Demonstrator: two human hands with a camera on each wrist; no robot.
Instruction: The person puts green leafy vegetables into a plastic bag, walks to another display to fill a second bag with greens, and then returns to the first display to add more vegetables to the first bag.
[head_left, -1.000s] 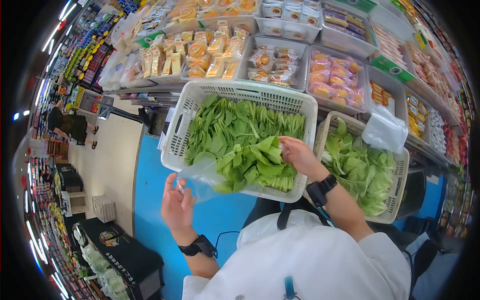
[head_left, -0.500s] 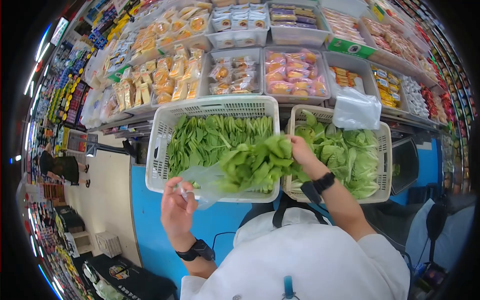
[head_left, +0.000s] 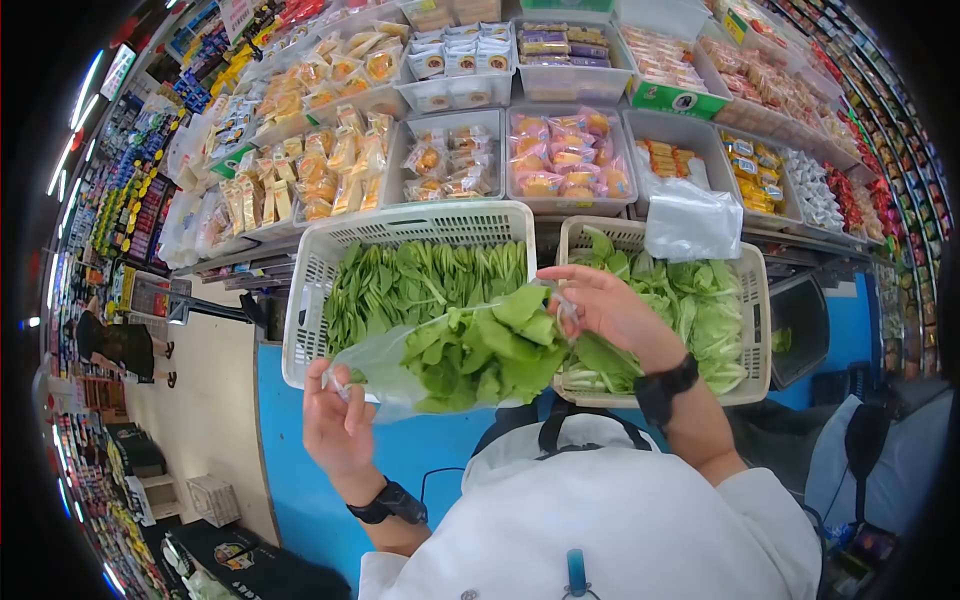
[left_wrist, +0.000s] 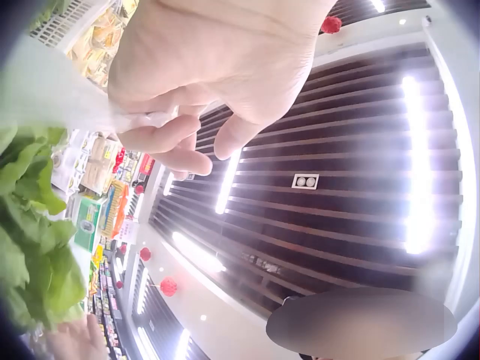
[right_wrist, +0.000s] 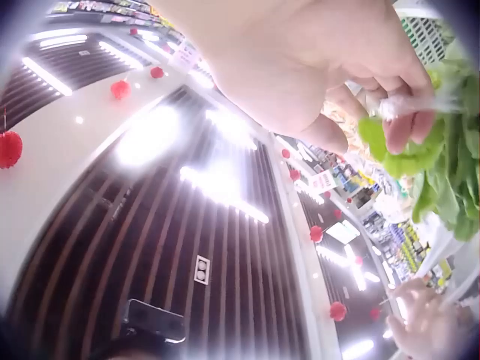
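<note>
A clear plastic bag [head_left: 376, 368] stretches between both hands, in front of the crates. Large green leaves of a leafy vegetable [head_left: 485, 350] show through and at the bag, mostly toward its right side. My left hand [head_left: 338, 430] pinches the bag's left end between thumb and fingers; the left wrist view shows the gathered film at that hand [left_wrist: 214, 67]. At the opposite end, my right hand [head_left: 618, 318] pinches the film beside the leaf tops. In the right wrist view, crumpled plastic [right_wrist: 397, 107] lies between its fingers, with leaves right beside them.
A white crate [head_left: 300, 335] of leafy greens stands behind the bag. To its right is a second crate [head_left: 757, 330] with lettuce-like greens and a stack of clear bags [head_left: 693, 220] at its back edge. Bins of packaged pastries [head_left: 570, 165] line the shelf beyond. Another person [head_left: 120, 340] is at far left.
The leafy bundle and bag have come toward the body, away from the left crate. The bag is now spread wider between the hands. Both crates have shifted left in view.
</note>
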